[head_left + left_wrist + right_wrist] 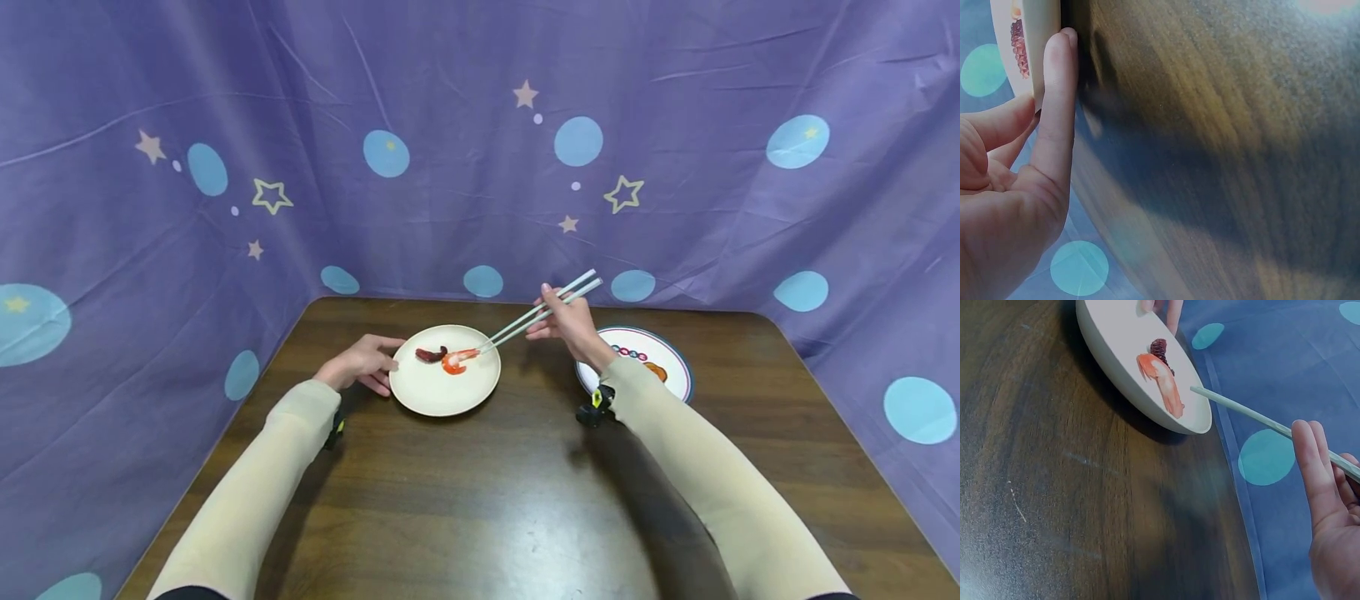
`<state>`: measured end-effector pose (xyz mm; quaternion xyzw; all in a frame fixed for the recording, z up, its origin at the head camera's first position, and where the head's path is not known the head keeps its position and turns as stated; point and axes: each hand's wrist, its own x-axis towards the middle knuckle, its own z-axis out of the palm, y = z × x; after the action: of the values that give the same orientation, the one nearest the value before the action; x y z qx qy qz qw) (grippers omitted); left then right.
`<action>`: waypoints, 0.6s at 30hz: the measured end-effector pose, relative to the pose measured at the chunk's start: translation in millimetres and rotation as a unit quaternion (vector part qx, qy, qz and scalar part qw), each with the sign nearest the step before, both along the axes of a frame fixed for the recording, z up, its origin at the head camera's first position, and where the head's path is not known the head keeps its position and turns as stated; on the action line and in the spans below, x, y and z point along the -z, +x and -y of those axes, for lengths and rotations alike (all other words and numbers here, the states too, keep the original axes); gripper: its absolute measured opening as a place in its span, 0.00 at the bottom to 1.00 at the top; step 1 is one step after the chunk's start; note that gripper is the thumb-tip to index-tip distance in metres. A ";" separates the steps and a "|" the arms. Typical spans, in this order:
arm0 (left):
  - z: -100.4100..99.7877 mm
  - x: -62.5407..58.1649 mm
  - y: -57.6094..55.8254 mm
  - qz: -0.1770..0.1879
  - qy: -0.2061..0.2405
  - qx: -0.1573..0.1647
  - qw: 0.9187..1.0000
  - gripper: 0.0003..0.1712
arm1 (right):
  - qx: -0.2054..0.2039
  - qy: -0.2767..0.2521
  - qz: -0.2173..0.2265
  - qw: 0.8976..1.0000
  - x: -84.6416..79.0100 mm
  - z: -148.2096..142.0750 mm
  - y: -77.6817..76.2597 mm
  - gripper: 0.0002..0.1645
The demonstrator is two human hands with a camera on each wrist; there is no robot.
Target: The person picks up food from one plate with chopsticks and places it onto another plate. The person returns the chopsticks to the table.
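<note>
- Your left hand (363,362) is at the left rim of the cream plate (442,398), just left of the centre of the head view. The thumb lies over the rim and the fingers go against the outer wall, so the hand pinches the plate's edge, nearly closed around it.
- Your right hand (572,325), right of centre in the head view, grips a pair of pale green chopsticks (517,324), fingers and thumb bent around them. Their upper ends point to the upper right and their tips slant down to the lower left.
- The chopstick tips are over the plate's right part, by the shrimp (455,362). In the right wrist view the one visible tip appears apart from the shrimp.
- The orange and white shrimp lies near the middle of the plate; the dark red piece (429,356) lies just beside it, to its left in the head view.
- Partly behind your right forearm, a white plate (677,379) with a coloured rim bears an orange-brown piece (656,371).
- Both plates rest on the brown wooden bench (450,483); a purple curtain (465,75) with stars and blue dots fills the upper frame.
</note>
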<state>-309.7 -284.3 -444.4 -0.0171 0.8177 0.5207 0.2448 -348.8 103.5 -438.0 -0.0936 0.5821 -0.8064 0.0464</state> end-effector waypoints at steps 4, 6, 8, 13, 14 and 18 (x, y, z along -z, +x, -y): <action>0.8 0.5 0.7 -0.001 0.000 -0.001 1.000 0.39 | 0.009 0.002 0.002 1.000 0.0 -0.7 1.1 0.33; 1.3 1.5 0.3 -0.002 0.001 -0.002 1.000 0.38 | 0.012 0.003 0.005 1.000 0.2 -2.1 1.5 0.33; 1.8 1.6 0.3 -0.002 0.002 -0.003 1.000 0.38 | 0.016 0.005 0.009 1.000 0.8 -4.2 2.4 0.32; 1.4 0.4 1.1 -0.001 0.002 -0.001 1.000 0.38 | 0.024 -0.001 0.013 1.000 1.6 -11.3 5.2 0.29; 1.2 0.2 1.5 -0.002 0.002 -0.001 1.000 0.38 | 0.025 -0.004 0.013 1.000 1.6 -12.9 5.6 0.28; 1.0 0.6 2.0 -0.003 0.006 0.001 1.000 0.38 | 0.025 -0.005 0.007 1.000 0.6 -20.2 6.8 0.26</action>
<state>-307.7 -285.3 -445.0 -0.0128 0.8155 0.5252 0.2430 -342.0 123.7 -438.7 -0.0738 0.5797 -0.8109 0.0298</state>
